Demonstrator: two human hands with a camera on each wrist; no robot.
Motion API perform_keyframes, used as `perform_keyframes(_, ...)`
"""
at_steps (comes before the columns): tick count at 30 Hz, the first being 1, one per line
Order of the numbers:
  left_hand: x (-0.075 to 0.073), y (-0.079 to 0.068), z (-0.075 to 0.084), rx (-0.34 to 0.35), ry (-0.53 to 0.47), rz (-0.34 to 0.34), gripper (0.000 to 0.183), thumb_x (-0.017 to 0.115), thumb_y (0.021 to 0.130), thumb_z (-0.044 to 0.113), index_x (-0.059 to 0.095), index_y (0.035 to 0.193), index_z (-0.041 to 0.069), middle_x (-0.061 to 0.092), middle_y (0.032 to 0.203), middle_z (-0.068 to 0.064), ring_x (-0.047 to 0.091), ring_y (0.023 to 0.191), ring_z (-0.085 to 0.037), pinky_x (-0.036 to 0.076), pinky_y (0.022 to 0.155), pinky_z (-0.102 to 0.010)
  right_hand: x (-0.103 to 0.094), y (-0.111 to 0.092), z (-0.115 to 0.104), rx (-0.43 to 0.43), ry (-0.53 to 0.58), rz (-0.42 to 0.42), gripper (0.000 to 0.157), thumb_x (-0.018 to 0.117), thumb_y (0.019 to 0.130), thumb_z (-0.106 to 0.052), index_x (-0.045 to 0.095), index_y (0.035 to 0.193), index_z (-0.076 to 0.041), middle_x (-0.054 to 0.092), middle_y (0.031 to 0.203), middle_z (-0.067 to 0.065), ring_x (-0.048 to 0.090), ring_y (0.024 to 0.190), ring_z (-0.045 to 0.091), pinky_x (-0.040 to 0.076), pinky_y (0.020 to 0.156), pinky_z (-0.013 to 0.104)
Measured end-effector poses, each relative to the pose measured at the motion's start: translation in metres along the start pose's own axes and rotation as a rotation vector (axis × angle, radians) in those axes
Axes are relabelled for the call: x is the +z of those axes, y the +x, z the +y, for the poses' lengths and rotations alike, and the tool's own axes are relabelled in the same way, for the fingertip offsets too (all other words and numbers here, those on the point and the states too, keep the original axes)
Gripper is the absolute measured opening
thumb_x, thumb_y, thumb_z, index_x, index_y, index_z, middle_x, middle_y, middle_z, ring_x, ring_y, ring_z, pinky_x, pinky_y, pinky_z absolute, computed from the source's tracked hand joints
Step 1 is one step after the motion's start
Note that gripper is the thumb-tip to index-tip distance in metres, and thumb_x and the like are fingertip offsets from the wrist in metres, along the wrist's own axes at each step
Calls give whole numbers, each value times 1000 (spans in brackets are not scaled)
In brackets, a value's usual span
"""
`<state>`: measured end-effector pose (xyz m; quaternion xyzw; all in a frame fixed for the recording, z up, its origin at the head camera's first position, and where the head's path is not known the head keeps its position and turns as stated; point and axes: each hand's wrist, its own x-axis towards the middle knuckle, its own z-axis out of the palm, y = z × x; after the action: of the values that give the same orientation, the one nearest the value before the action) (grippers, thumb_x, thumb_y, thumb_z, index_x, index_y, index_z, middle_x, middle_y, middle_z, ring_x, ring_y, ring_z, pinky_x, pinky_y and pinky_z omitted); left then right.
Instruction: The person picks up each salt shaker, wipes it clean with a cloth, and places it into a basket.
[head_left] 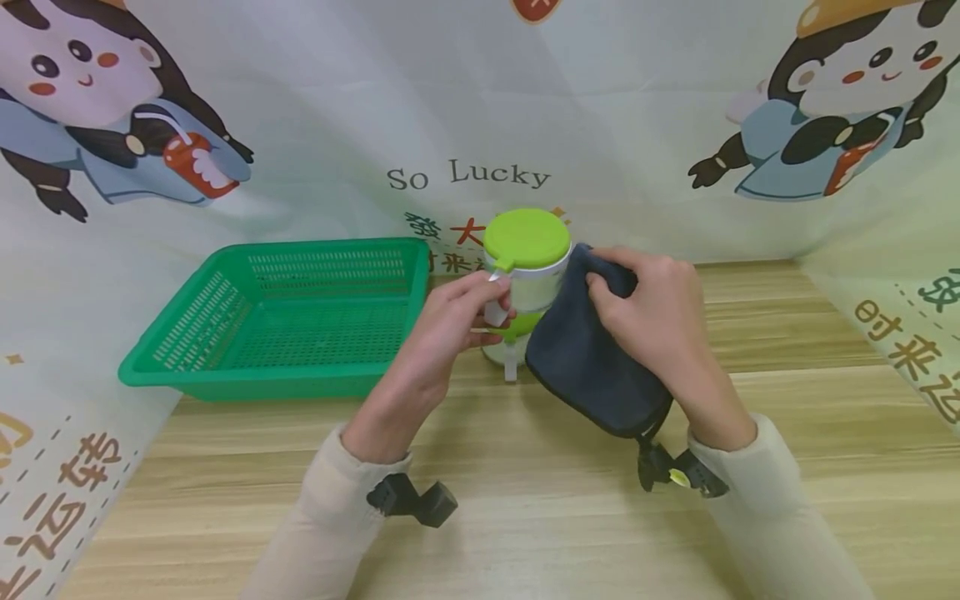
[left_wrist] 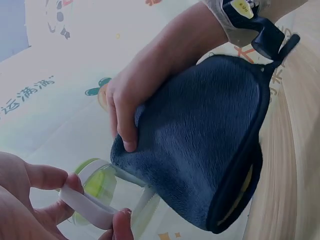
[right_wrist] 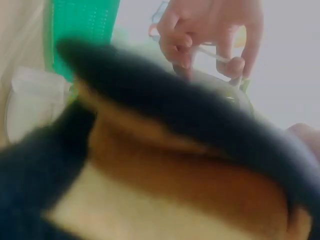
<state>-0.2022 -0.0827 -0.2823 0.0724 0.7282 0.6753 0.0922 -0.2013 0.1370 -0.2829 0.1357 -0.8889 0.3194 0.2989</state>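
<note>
My left hand (head_left: 450, 325) grips the white handle (left_wrist: 90, 207) of a clear jar (head_left: 536, 287) with a bright green lid (head_left: 527, 237), held up off the table. A dark blue cloth (head_left: 592, 358) with a hanging loop is pinched at its top by my right hand (head_left: 660, 308). The cloth lies against the jar's right side and hangs down; the right wrist view shows its tan and yellowish inner side (right_wrist: 165, 200). Behind and below the held jar stands a second green-lidded jar (head_left: 495, 354), partly hidden, its handle facing me.
A green plastic basket (head_left: 277, 385) with slotted walls sits on the wooden table (head_left: 540, 533) to the left. A printed cloth backdrop (head_left: 637, 108) rises behind the table and along both sides.
</note>
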Motion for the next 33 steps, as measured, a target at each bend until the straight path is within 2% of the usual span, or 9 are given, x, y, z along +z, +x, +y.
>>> perform_keyframes(1,0,0,0,-2,-1,-3,27,54,106,32,59,88,12,63,96,-7,60,93,-22,54,91,-40,0,1,1,5,-2,4,28,68,94,-12,77,120,-9,79,92,17,58,51,23,37,50,32)
perform_keyframes(4,1,-1,-1,-6,-9,-8,27,54,106,32,58,88,12,63,97,-8,59,93,-23,52,97,-48,0,1,0,16,-4,-30,30,66,97,-12,74,126,-9,78,107,17,71,71,29,53,63,41)
perform_keyframes(7,1,0,-2,-7,-26,-1,28,53,107,31,58,88,11,62,98,-9,59,94,-24,51,100,-51,0,0,-5,29,-4,-95,36,64,98,-13,69,133,-8,72,128,18,71,112,38,56,86,52)
perform_keyframes(13,0,2,-2,-10,-28,21,30,51,108,33,58,93,8,62,100,-7,60,94,-21,54,91,-39,2,-4,-12,31,-23,-184,51,68,91,-13,62,142,-6,67,135,20,69,94,34,52,69,44)
perform_keyframes(17,-1,3,-2,-6,-31,33,30,51,108,33,58,94,7,61,102,-8,60,96,-22,54,88,-36,1,-5,-14,35,8,-242,57,70,91,-13,57,146,-7,63,141,20,68,102,35,53,79,47)
perform_keyframes(21,0,2,-2,-5,-38,25,29,49,109,32,57,95,8,60,101,-8,59,95,-22,53,93,-41,1,-5,-13,52,46,-270,58,69,92,-11,55,148,-9,60,145,19,67,104,35,51,83,48)
perform_keyframes(25,2,2,-3,-4,-27,2,29,49,109,32,58,94,8,59,96,-6,57,94,-21,51,94,-43,3,-2,-6,66,51,-262,56,65,94,-9,54,148,-8,59,147,20,62,87,32,45,73,41)
perform_keyframes(31,7,-1,-2,19,-3,-24,28,52,108,31,58,88,11,59,91,-4,58,95,-24,52,91,-42,5,3,8,92,79,-239,54,60,97,-7,53,150,-9,57,149,21,46,63,26,37,63,37)
perform_keyframes(33,6,-2,-2,23,-10,-31,28,51,108,31,58,89,11,60,92,-4,59,95,-24,52,90,-41,4,4,9,111,101,-239,54,59,98,-8,52,151,-12,65,137,22,45,57,22,38,58,34)
